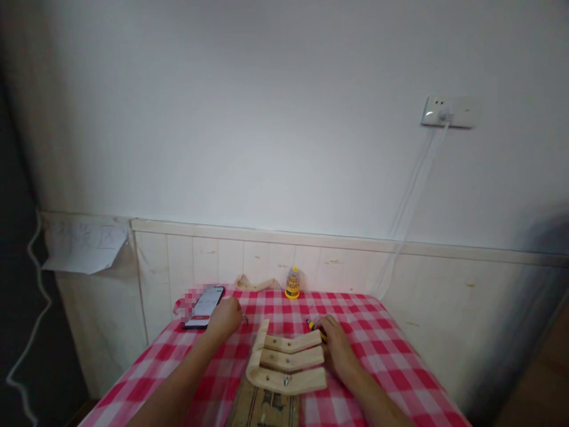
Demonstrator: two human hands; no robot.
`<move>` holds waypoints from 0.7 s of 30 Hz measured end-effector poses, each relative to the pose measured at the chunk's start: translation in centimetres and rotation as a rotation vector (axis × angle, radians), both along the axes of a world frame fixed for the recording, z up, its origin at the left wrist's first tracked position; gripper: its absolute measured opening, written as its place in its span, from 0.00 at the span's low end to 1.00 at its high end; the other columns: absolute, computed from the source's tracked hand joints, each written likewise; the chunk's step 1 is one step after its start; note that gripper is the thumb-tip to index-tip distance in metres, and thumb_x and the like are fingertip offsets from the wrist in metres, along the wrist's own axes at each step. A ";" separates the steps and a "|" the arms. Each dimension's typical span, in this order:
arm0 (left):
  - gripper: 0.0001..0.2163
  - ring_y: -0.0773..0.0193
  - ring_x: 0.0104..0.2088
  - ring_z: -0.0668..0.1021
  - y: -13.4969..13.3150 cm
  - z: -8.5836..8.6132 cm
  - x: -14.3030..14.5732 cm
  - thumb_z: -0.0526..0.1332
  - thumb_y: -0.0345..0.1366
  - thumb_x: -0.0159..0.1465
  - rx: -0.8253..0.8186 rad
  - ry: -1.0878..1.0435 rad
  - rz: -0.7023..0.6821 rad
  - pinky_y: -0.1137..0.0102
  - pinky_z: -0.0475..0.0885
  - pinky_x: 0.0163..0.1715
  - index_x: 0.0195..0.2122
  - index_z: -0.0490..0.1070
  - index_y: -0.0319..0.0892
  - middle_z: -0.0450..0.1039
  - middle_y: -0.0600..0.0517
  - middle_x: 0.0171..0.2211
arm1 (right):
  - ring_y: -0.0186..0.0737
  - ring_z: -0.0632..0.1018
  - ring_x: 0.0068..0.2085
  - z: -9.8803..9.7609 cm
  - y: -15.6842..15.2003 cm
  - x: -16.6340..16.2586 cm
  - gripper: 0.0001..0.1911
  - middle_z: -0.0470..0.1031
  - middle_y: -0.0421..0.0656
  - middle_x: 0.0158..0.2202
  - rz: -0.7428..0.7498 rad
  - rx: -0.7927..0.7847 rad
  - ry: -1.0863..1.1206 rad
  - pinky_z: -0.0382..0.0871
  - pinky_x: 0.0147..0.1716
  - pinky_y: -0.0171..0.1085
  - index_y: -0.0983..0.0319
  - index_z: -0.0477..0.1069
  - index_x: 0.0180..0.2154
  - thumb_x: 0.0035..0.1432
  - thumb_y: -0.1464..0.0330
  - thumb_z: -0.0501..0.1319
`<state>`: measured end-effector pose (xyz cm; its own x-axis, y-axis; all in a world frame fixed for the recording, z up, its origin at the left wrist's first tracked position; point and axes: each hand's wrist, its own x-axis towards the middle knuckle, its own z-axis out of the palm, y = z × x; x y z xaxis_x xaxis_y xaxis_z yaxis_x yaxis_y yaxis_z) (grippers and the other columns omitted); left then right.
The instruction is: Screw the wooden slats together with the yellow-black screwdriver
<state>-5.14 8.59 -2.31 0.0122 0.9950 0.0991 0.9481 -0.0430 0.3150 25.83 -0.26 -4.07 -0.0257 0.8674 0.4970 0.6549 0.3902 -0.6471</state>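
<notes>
Several bent wooden strips (293, 359) lie side by side over a brown wooden board (262, 409), with dark holes or screws along them. One bright metal screw (287, 381) shows in the nearest strip. My right hand (335, 347) is closed around a yellow and black screwdriver (312, 324) beside the strips' right ends; its tip points left and away from me. To the left, my left hand (226, 317) is closed above the cloth, next to a phone (207, 305). A small shiny bit shows at its fingertips, too small to name.
A red and white checked cloth (373, 367) covers the table. Against the wall stand a yellow-based bit holder (292, 283) and another curved wooden piece (255, 284). A white cord (411, 207) hangs from the wall socket (448, 112) at right. Paper (86, 243) is on the left wall.
</notes>
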 end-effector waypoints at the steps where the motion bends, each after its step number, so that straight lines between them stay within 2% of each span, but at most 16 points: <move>1: 0.11 0.54 0.46 0.81 0.0 -0.4 -0.1 0.56 0.26 0.63 -0.002 0.014 0.001 0.69 0.70 0.43 0.39 0.79 0.36 0.82 0.39 0.41 | 0.44 0.74 0.35 -0.1 0.1 0.1 0.05 0.74 0.43 0.31 0.002 -0.003 -0.007 0.64 0.35 0.39 0.60 0.70 0.28 0.49 0.75 0.59; 8: 0.14 0.55 0.45 0.81 -0.8 -2.0 -0.2 0.54 0.33 0.68 0.004 0.084 -0.052 0.68 0.70 0.44 0.41 0.79 0.35 0.79 0.38 0.44 | 0.44 0.75 0.37 0.0 -0.1 0.3 0.05 0.75 0.43 0.34 0.006 -0.038 -0.028 0.66 0.37 0.39 0.60 0.72 0.31 0.52 0.74 0.60; 16: 0.13 0.52 0.45 0.80 -0.8 -2.3 0.1 0.57 0.36 0.68 0.025 0.088 -0.073 0.67 0.70 0.44 0.42 0.78 0.32 0.78 0.36 0.45 | 0.44 0.75 0.36 0.8 -0.7 -0.3 0.05 0.75 0.42 0.32 -0.008 -0.033 -0.020 0.66 0.35 0.38 0.60 0.73 0.30 0.49 0.75 0.60; 21: 0.11 0.53 0.46 0.80 -1.2 -2.3 0.3 0.56 0.32 0.68 0.056 0.029 -0.036 0.68 0.69 0.43 0.42 0.76 0.32 0.78 0.36 0.45 | 0.44 0.75 0.34 1.1 -0.9 -0.4 0.04 0.76 0.42 0.31 -0.003 -0.017 -0.019 0.66 0.34 0.38 0.59 0.72 0.28 0.50 0.73 0.60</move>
